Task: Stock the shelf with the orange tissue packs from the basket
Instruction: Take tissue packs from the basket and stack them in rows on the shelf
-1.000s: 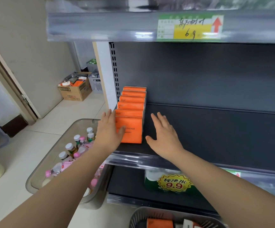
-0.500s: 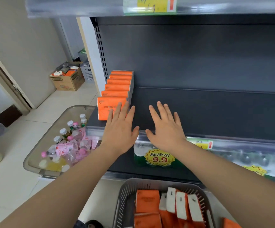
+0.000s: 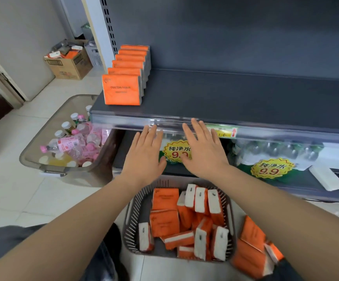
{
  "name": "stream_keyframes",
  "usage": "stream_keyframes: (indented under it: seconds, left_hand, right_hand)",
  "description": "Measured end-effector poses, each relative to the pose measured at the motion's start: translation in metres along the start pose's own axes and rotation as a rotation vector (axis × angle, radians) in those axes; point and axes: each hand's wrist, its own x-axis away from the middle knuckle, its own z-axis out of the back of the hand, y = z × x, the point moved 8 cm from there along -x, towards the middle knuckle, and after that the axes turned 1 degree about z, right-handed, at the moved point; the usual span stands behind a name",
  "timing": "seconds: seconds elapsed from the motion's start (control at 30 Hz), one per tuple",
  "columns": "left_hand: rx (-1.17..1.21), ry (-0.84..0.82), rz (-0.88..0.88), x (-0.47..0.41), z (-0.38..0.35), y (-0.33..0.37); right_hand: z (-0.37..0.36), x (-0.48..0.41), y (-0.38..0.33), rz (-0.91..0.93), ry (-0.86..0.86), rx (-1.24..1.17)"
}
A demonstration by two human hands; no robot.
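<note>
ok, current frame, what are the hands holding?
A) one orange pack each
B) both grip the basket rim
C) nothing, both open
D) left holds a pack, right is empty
C: the left hand and right hand are flat with straight fingers and hold nothing; the orange tissue packs lie untouched in the basket below them.

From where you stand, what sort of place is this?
Most likely a small shop: a display shelf with a price tag on its edge, 9.9 price stickers on the water below, and tissue packs lined up for sale, with more waiting in a basket.
</note>
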Motion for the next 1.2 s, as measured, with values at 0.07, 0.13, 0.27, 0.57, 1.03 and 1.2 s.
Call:
stream_keyframes:
  seconds: [0.07,0.13,0.27,0.57,1.03,1.2]
  left_hand:
    - [0.021,-0.029,0.011,0.012,-0.012,0.005]
    - [0.045,-0.06,0.022,0.024,-0.024,0.008]
    - [0.084,-0.173,0.049,0.045,-0.056,0.009]
    - [0.184,-0.392,0.162,0.09,-0.135,-0.006]
    - [0.362,-0.631,0.43,0.126,-0.227,-0.041]
    - [0.403,-0.707,0.529,0.125,-0.252,-0.05]
  right_hand:
    - [-0.01,0.012,0.004,0.0,-0.019,-0.01]
    - [-0.021,0.023,0.007,-0.001,-0.05,-0.028]
    - [-0.049,0.042,0.009,0.007,-0.111,-0.049]
    - [-0.115,0.066,0.01,0.006,-0.3,-0.118]
    - [-0.21,0.049,0.005,-0.148,-0.53,-0.306]
    - [-0.248,0.029,0.009,-0.288,-0.549,-0.428]
